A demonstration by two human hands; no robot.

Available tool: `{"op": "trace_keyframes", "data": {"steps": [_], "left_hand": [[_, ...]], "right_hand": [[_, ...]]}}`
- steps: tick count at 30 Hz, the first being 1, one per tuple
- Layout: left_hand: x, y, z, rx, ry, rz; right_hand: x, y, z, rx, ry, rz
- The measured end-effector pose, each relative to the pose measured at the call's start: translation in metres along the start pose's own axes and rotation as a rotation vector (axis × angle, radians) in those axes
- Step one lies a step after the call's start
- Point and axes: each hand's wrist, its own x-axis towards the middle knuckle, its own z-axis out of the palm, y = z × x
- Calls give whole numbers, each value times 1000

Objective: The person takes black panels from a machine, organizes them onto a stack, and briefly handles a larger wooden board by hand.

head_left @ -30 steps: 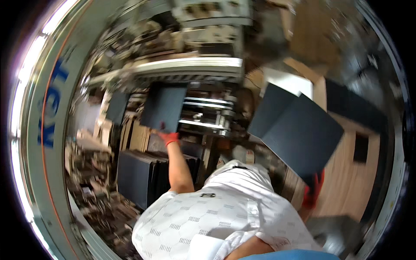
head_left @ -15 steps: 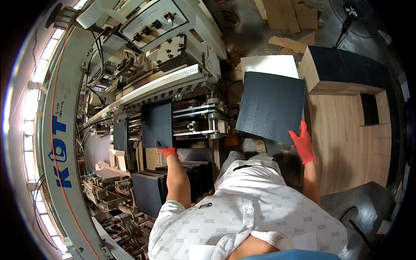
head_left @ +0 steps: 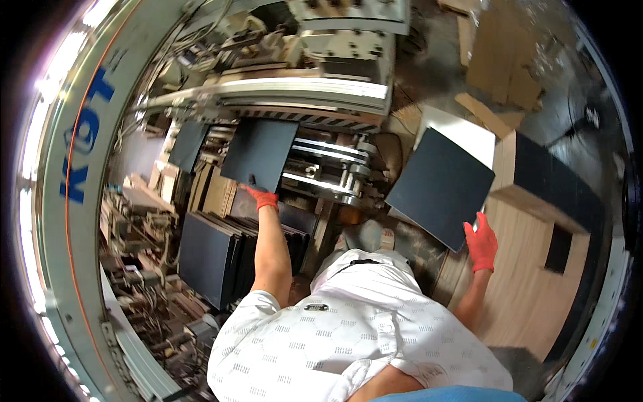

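Here, seen from above, a person in a white patterned shirt stands at a woodworking machine, arms reaching out to both sides. The red-gloved left hand is at the near edge of a square black panel. A dark fingertip shows against the panel's face; whether the hand grips the edge or only presses on it, I cannot tell. This panel lies flat across the machine's metal rails, toward their left end, its far edge close to the striped strip along the machine's far side. Another dark panel lies farther left on the same rails. Below the left forearm, dark panels stand on edge in a tight row.

The red-gloved right hand is open, thumb and fingers apart, at the near right edge of a second square black panel, close to its nearest corner; contact is unclear. A white board shows beneath, past that panel's far right edge. Farther right is a wood-grain cabinet with black outer sides. Flattened cardboard lies beyond on the floor.
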Motion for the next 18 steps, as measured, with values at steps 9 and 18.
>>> {"op": "trace_keyframes", "data": {"steps": [9, 18], "left_hand": [[-137, 12, -47, 878, -139, 485], [-315, 81, -146, 539, 494, 796]], "right_hand": [[-14, -186, 55, 757, -634, -295], [-77, -388, 227, 1095, -1252, -173]]}}
